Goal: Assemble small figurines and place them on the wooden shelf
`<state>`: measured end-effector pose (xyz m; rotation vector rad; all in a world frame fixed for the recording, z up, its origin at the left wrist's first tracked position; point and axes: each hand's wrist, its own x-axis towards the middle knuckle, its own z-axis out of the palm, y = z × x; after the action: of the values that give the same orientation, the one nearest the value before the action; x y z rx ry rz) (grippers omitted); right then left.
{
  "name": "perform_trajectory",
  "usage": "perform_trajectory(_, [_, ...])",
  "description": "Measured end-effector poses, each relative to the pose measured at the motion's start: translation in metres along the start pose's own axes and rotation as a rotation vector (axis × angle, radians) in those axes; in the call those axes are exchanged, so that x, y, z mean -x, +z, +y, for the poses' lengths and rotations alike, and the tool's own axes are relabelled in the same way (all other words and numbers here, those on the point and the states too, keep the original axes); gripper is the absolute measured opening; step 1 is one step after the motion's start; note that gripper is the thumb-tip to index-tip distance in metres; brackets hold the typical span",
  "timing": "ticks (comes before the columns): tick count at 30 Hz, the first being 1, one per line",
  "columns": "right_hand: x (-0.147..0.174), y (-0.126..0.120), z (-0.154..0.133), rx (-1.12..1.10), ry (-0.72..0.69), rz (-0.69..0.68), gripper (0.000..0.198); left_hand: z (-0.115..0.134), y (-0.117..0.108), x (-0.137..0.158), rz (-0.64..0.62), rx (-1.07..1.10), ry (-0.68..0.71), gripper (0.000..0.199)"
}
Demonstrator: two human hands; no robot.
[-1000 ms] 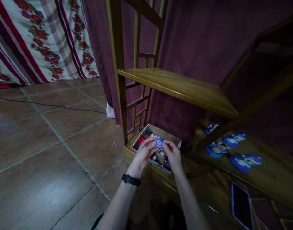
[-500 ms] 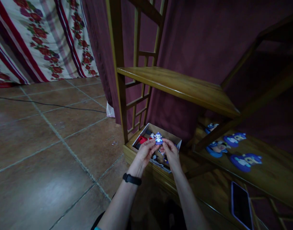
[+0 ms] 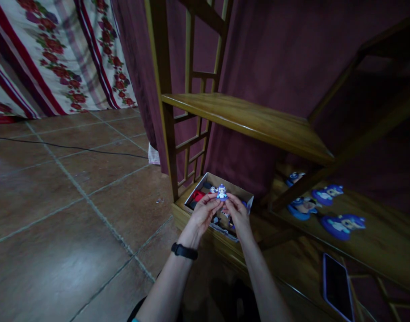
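Observation:
Between both hands I hold a small figurine (image 3: 221, 191) with purple hair and a white-and-blue body on a purple base. My left hand (image 3: 205, 211) pinches the base from the left, and my right hand (image 3: 236, 210) grips it from the right. The figurine is upright, above an open cardboard box (image 3: 240, 190). Inside the box lie a red item (image 3: 198, 196), another small figurine (image 3: 213, 190) and several dark pieces, partly hidden by my hands.
The box stands on the low ledge of a wooden shelf unit (image 3: 245, 118). Several blue and purple figurines (image 3: 344, 226) stand on the shelf at right. A phone (image 3: 338, 286) lies at lower right. A black cable (image 3: 70, 147) crosses the tiled floor.
Hardly anything differs. The view has shifted very slightly, and both hands keep the figurine in about the same place above the box.

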<state>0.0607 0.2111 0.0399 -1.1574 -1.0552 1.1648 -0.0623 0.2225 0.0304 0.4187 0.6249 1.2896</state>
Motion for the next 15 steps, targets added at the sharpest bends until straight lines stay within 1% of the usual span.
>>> perform_trajectory(6, [-0.0008,0.0001,0.0034,-0.014,-0.002,-0.007,0.04,-0.0004,0.0019,0.0006,-0.013,0.02,-0.007,0.027])
perform_trajectory(12, [-0.0016,-0.002,0.0061,0.008,-0.015,-0.005,0.035,-0.0008,0.0054,0.0039,0.02,0.002,-0.072,0.026])
perform_trajectory(15, [-0.0024,-0.0035,0.0092,0.038,-0.025,0.001,0.034,-0.0025,0.0067,0.0045,0.026,0.028,-0.078,0.026])
